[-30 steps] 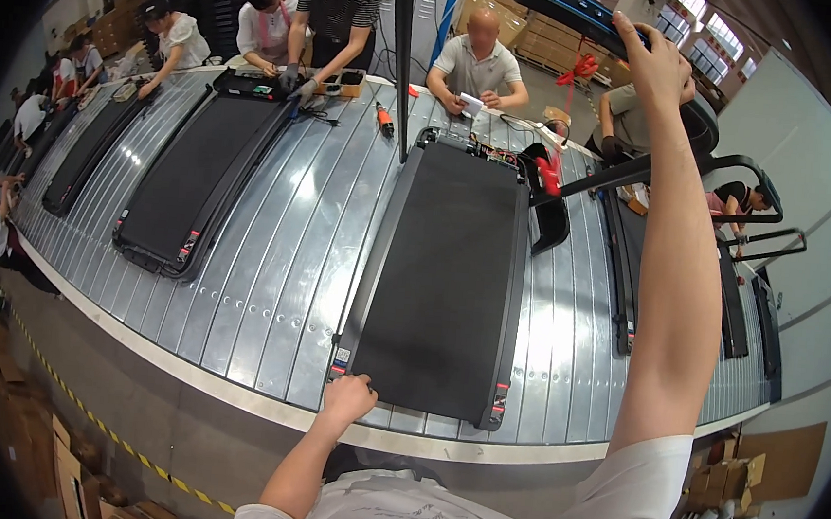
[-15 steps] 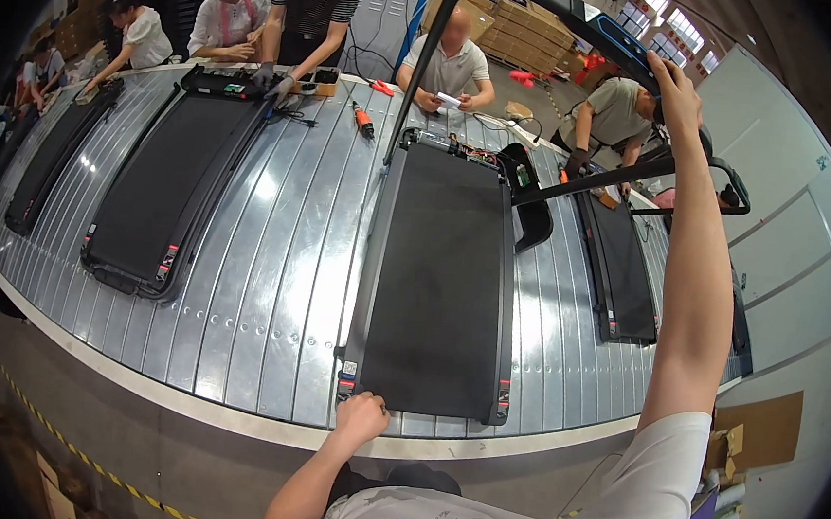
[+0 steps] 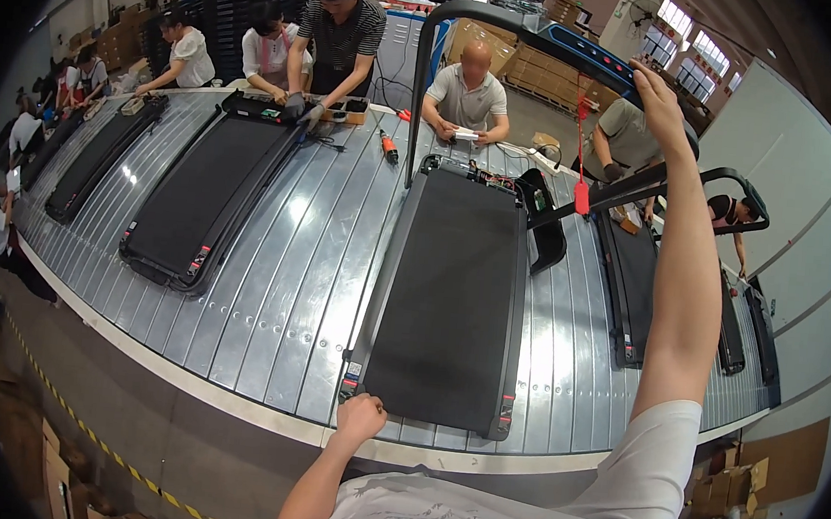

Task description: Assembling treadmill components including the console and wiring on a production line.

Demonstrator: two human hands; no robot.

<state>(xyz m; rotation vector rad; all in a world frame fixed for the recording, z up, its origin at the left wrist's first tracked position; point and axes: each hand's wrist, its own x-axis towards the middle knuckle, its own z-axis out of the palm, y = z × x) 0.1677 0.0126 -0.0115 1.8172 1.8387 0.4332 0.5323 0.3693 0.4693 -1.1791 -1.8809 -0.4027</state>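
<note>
A treadmill with a black belt lies lengthwise on the metal slat table in front of me. My left hand is closed at its near left corner; what the fingers hold, if anything, is hidden. Above the far end rises the treadmill's black handrail frame, topped by a console with a blue edge. Held high, my right hand has its fingers stretched out against the console's right end. From the console a red safety key hangs on a red cord. Electronics lie exposed at the belt's far end.
More treadmills lie left and right on the slatted conveyor table. Across it several people work, one in a striped shirt. An orange power screwdriver lies near the far edge. A white partition stands at right.
The view has tilted up and shifted. A red safety key now hangs from the console. My right hand's fingers have straightened at the console's end; my left hand stays at the corner.
</note>
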